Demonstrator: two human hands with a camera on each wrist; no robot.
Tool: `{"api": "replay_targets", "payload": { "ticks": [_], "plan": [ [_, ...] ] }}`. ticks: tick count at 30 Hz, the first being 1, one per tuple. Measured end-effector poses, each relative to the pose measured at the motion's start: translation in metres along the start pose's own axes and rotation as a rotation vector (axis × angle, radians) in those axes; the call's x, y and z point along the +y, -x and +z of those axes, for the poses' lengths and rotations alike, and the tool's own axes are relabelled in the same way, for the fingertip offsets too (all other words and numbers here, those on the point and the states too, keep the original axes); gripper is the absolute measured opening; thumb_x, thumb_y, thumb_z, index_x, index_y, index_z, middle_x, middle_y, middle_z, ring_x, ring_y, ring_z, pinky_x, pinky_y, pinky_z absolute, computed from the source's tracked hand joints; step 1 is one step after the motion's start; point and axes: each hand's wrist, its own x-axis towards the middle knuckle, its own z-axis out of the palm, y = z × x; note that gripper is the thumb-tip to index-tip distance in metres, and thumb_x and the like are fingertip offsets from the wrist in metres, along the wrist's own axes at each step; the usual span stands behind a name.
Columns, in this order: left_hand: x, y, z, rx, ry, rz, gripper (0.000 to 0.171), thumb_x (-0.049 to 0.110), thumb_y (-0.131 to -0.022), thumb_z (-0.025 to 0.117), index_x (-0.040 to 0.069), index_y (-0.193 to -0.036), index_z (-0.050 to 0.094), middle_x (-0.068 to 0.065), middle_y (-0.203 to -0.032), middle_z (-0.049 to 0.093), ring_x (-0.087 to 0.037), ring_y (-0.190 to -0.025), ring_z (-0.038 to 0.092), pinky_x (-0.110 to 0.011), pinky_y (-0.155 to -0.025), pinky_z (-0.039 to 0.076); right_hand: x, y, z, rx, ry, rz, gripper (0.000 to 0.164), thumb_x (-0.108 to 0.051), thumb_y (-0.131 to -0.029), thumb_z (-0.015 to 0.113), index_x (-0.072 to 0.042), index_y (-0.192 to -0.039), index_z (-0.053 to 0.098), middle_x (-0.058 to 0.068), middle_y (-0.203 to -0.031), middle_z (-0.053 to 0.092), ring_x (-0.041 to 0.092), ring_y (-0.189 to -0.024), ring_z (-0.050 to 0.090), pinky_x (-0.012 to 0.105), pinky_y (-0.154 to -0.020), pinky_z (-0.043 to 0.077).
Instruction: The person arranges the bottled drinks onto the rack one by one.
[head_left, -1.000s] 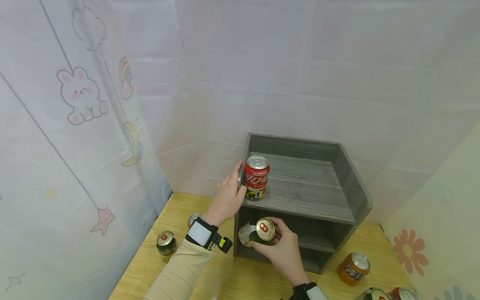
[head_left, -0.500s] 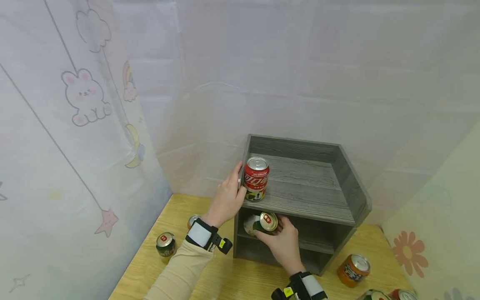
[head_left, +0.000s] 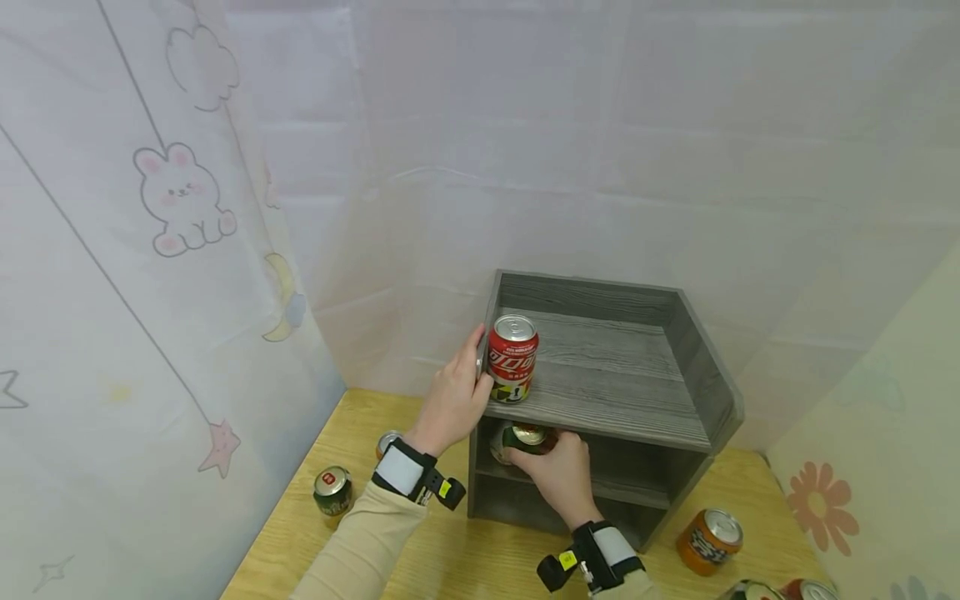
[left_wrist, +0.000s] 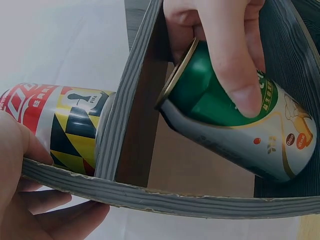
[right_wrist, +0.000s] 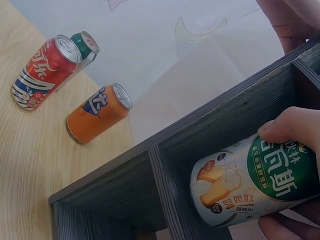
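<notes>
A grey wooden shelf unit (head_left: 615, 358) stands on the table. My right hand (head_left: 558, 471) grips a green-and-white drink can (right_wrist: 235, 187) inside the middle compartment, just under the top board, at its left end. In the left wrist view that can (left_wrist: 225, 115) lies slanted across the opening, its thumb-side facing the camera. My left hand (head_left: 452, 396) holds the unit's left side panel near the top, fingers along the outside and thumb on the inside, beside a red cola can (head_left: 513, 358). That cola can stands upright on the top board's front left corner.
On the left of the table are a green can (head_left: 332, 492), an orange can (right_wrist: 98, 114) and a red can (right_wrist: 46, 72). Another orange can (head_left: 708, 542) stands right of the unit. A red-sided can (head_left: 806, 590) and a green one (head_left: 750, 592) show at the bottom edge.
My right hand has moved the green-and-white can up from in front of the unit and into the middle compartment. The left hand and the cola can stay in place.
</notes>
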Motion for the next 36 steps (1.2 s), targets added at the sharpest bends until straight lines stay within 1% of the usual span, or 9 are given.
{"api": "replay_targets", "payload": {
  "ticks": [3, 6, 8, 10, 16, 19, 25, 27, 36],
  "plan": [
    [0.000, 0.000, 0.000, -0.001, 0.006, 0.003, 0.067, 0.010, -0.098, 0.051, 0.002, -0.160, 0.027, -0.021, -0.154, 0.043, -0.033, -0.112, 0.064, -0.048, -0.093, 0.052, 0.000, -0.002, 0.001, -0.002, 0.003, -0.008, 0.053, -0.018, -0.069, 0.095, -0.007, -0.115, 0.069, 0.007, -0.104, 0.073, 0.023, -0.089, 0.073, 0.038, -0.072, 0.059],
    [0.000, 0.000, 0.001, -0.002, 0.007, 0.004, 0.066, 0.010, -0.098, 0.051, 0.001, -0.160, 0.027, -0.021, -0.154, 0.043, -0.031, -0.107, 0.066, -0.047, -0.091, 0.053, 0.002, -0.003, 0.004, -0.009, 0.004, -0.015, 0.056, -0.019, -0.069, 0.095, -0.008, -0.117, 0.069, 0.007, -0.106, 0.073, 0.023, -0.091, 0.072, 0.038, -0.073, 0.059],
    [0.000, 0.000, 0.001, -0.004, 0.005, 0.003, 0.066, 0.011, -0.098, 0.051, 0.001, -0.160, 0.027, -0.021, -0.153, 0.043, -0.031, -0.108, 0.065, -0.047, -0.091, 0.053, 0.003, -0.004, 0.005, -0.012, 0.001, -0.016, 0.057, -0.019, -0.069, 0.095, -0.007, -0.118, 0.068, 0.007, -0.107, 0.073, 0.023, -0.091, 0.072, 0.038, -0.074, 0.059],
    [0.000, 0.000, 0.002, -0.006, 0.010, 0.000, 0.067, 0.011, -0.098, 0.050, 0.002, -0.160, 0.026, -0.021, -0.153, 0.043, -0.030, -0.102, 0.067, -0.047, -0.089, 0.054, 0.004, -0.004, 0.006, -0.012, -0.004, -0.015, 0.058, -0.019, -0.069, 0.095, -0.007, -0.119, 0.068, 0.007, -0.108, 0.073, 0.023, -0.092, 0.072, 0.038, -0.074, 0.059],
    [-0.001, -0.001, 0.002, 0.000, 0.014, -0.001, 0.067, 0.010, -0.098, 0.050, 0.001, -0.160, 0.027, -0.021, -0.154, 0.043, -0.030, -0.102, 0.066, -0.048, -0.092, 0.052, 0.005, -0.006, 0.008, -0.017, 0.001, -0.030, 0.062, -0.021, -0.070, 0.095, -0.008, -0.122, 0.065, 0.007, -0.108, 0.072, 0.022, -0.089, 0.071, 0.038, -0.071, 0.059],
    [0.000, -0.001, 0.001, -0.001, 0.013, 0.001, 0.067, 0.010, -0.098, 0.050, 0.001, -0.159, 0.027, -0.021, -0.154, 0.043, -0.031, -0.105, 0.065, -0.049, -0.094, 0.052, 0.005, -0.008, 0.009, -0.036, -0.005, -0.041, 0.067, -0.021, -0.071, 0.094, -0.009, -0.128, 0.061, 0.007, -0.115, 0.070, 0.024, -0.096, 0.070, 0.040, -0.075, 0.058],
    [0.001, 0.000, 0.000, 0.002, 0.013, 0.003, 0.067, 0.009, -0.097, 0.050, 0.002, -0.160, 0.027, -0.021, -0.153, 0.045, -0.035, -0.118, 0.062, -0.050, -0.095, 0.051, 0.002, -0.010, 0.012, -0.073, -0.030, -0.085, 0.081, -0.018, -0.072, 0.094, -0.012, -0.140, 0.051, 0.006, -0.133, 0.060, 0.029, -0.118, 0.061, 0.045, -0.092, 0.053],
    [0.001, 0.000, -0.001, 0.005, 0.012, 0.005, 0.067, 0.009, -0.097, 0.050, 0.002, -0.160, 0.027, -0.021, -0.152, 0.045, -0.034, -0.113, 0.064, -0.050, -0.093, 0.052, 0.001, -0.010, 0.013, -0.077, -0.022, -0.103, 0.082, -0.018, -0.072, 0.093, -0.012, -0.141, 0.049, 0.006, -0.134, 0.058, 0.030, -0.120, 0.060, 0.047, -0.093, 0.053],
    [0.002, 0.001, -0.002, 0.009, 0.008, 0.002, 0.066, 0.009, -0.097, 0.049, 0.000, -0.159, 0.028, -0.021, -0.153, 0.045, -0.034, -0.111, 0.065, -0.050, -0.091, 0.053, 0.000, -0.010, 0.017, -0.068, 0.048, -0.111, 0.080, -0.022, -0.072, 0.093, -0.010, -0.139, 0.051, 0.008, -0.128, 0.060, 0.029, -0.109, 0.063, 0.046, -0.084, 0.055]
  ]
}}
